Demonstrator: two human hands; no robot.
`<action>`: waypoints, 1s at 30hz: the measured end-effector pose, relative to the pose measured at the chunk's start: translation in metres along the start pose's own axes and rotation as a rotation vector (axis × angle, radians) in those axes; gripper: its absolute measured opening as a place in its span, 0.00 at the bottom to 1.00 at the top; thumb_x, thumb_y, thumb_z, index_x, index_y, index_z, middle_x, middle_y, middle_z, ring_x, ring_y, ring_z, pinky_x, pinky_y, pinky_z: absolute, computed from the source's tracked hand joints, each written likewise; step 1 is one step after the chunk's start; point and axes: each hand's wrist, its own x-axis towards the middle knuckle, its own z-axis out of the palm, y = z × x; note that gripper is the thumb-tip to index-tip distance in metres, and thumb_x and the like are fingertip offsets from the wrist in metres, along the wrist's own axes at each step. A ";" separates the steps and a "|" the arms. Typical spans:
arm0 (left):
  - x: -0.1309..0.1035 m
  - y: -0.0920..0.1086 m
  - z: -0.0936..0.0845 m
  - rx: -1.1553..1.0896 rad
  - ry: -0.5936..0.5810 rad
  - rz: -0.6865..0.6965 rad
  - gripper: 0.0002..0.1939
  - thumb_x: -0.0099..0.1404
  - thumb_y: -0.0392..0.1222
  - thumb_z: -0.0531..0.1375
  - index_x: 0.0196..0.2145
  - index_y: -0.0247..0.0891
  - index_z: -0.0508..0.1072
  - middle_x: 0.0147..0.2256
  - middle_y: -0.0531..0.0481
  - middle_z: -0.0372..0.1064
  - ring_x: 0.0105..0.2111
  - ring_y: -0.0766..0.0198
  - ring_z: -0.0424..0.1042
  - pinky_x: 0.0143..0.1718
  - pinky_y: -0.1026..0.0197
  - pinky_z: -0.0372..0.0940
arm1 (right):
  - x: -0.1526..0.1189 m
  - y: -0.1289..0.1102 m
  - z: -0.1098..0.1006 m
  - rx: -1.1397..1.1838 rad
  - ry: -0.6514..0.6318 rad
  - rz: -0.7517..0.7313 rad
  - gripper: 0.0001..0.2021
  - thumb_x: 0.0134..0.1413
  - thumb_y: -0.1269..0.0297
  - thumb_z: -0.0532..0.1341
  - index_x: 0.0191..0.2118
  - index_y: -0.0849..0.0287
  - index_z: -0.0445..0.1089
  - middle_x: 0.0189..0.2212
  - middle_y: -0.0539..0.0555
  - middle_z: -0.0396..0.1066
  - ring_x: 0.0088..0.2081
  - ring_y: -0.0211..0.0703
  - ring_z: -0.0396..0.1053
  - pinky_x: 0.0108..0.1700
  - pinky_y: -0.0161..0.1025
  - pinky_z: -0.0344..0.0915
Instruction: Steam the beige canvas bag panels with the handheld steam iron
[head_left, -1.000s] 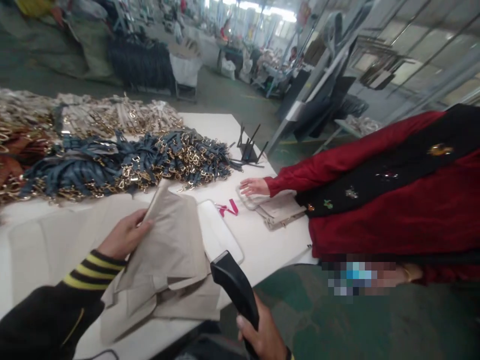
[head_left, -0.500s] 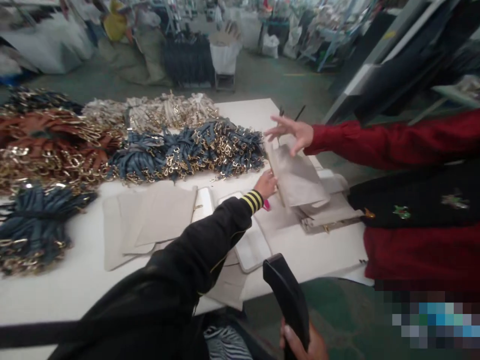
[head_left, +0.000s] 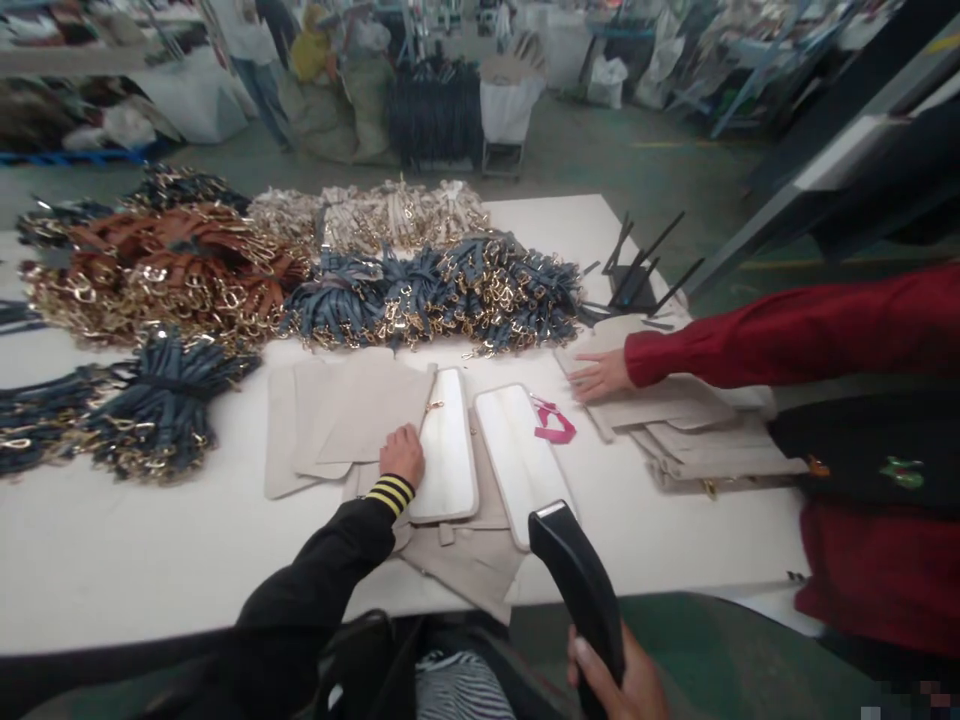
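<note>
My left hand (head_left: 403, 456), its fingers curled, is at the lower right edge of a stack of beige fabric pieces (head_left: 360, 410); what it grips, if anything, is hidden. Just right of it lies a white panel with a beige border (head_left: 448, 450), a small gold clasp near its top. A second white panel (head_left: 517, 450) lies farther right, with a pink strap (head_left: 555, 425) at its upper right edge. My right hand (head_left: 619, 670) is wrapped round a black handheld device (head_left: 577, 590) at the table's front edge.
Bundles of blue straps (head_left: 427, 295), brown straps (head_left: 172, 270) and beige straps (head_left: 367, 212) with gold clips line the table's back and left. At the right, a person's hand (head_left: 604, 375) in a red sleeve rests on beige pieces (head_left: 675, 400). Black rods (head_left: 637, 285) stand behind.
My left hand has moved left, from the other person's beige pieces to the left stack. The other person's hand has lowered onto the beige pieces. The view has shifted left, uncovering the pink strap.
</note>
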 end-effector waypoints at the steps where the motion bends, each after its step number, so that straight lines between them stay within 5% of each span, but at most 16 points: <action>1: 0.003 -0.003 0.000 0.020 -0.033 -0.022 0.20 0.60 0.27 0.44 0.49 0.26 0.61 0.42 0.31 0.64 0.43 0.50 0.64 0.37 0.49 0.65 | 0.002 -0.003 0.001 -0.016 -0.033 -0.018 0.23 0.48 0.40 0.54 0.26 0.57 0.66 0.16 0.52 0.67 0.20 0.44 0.66 0.26 0.38 0.64; 5: 0.020 -0.011 -0.020 -0.003 -0.110 0.018 0.22 0.60 0.26 0.43 0.50 0.29 0.62 0.42 0.35 0.63 0.41 0.54 0.64 0.38 0.53 0.65 | 0.004 -0.014 0.007 -0.050 -0.087 -0.067 0.21 0.49 0.42 0.54 0.27 0.58 0.65 0.18 0.53 0.68 0.22 0.44 0.67 0.27 0.38 0.64; 8: 0.009 -0.025 -0.040 -0.018 -0.016 0.118 0.25 0.61 0.26 0.43 0.55 0.34 0.59 0.43 0.38 0.62 0.43 0.55 0.63 0.40 0.55 0.65 | 0.003 -0.022 0.010 -0.047 -0.031 -0.081 0.21 0.50 0.43 0.54 0.27 0.58 0.65 0.18 0.52 0.67 0.21 0.43 0.66 0.28 0.38 0.64; 11: -0.037 -0.039 -0.042 0.006 0.060 0.307 0.27 0.61 0.26 0.43 0.57 0.38 0.57 0.44 0.39 0.62 0.43 0.56 0.62 0.40 0.56 0.65 | 0.006 -0.030 0.010 -0.059 -0.032 -0.089 0.21 0.51 0.44 0.53 0.27 0.58 0.64 0.17 0.52 0.67 0.21 0.43 0.66 0.28 0.38 0.63; 14: -0.093 -0.045 -0.022 0.028 -0.086 0.539 0.26 0.61 0.27 0.44 0.56 0.40 0.59 0.45 0.40 0.63 0.41 0.56 0.63 0.38 0.56 0.65 | 0.015 -0.039 0.011 -0.098 -0.061 -0.089 0.19 0.52 0.45 0.52 0.27 0.58 0.62 0.17 0.51 0.66 0.22 0.42 0.66 0.28 0.37 0.63; 17: -0.127 -0.037 -0.001 0.038 -0.185 0.575 0.24 0.62 0.28 0.45 0.55 0.38 0.60 0.49 0.39 0.61 0.43 0.55 0.64 0.37 0.56 0.65 | 0.027 -0.047 0.015 -0.140 -0.056 -0.043 0.16 0.53 0.48 0.52 0.31 0.58 0.59 0.17 0.50 0.66 0.21 0.41 0.66 0.27 0.37 0.64; 24: -0.108 0.005 0.009 -0.163 -0.147 0.582 0.21 0.63 0.31 0.47 0.54 0.37 0.61 0.49 0.39 0.61 0.44 0.56 0.62 0.40 0.54 0.63 | 0.048 -0.056 0.027 -0.203 -0.130 0.047 0.14 0.56 0.53 0.51 0.38 0.59 0.55 0.20 0.46 0.64 0.20 0.39 0.68 0.24 0.35 0.64; 30: -0.104 0.011 0.021 -0.230 -0.136 0.573 0.21 0.64 0.32 0.46 0.53 0.43 0.63 0.46 0.42 0.62 0.42 0.57 0.61 0.40 0.54 0.62 | 0.066 -0.082 0.056 -0.530 -0.273 0.148 0.08 0.55 0.61 0.54 0.36 0.60 0.56 0.18 0.47 0.63 0.18 0.39 0.68 0.24 0.34 0.63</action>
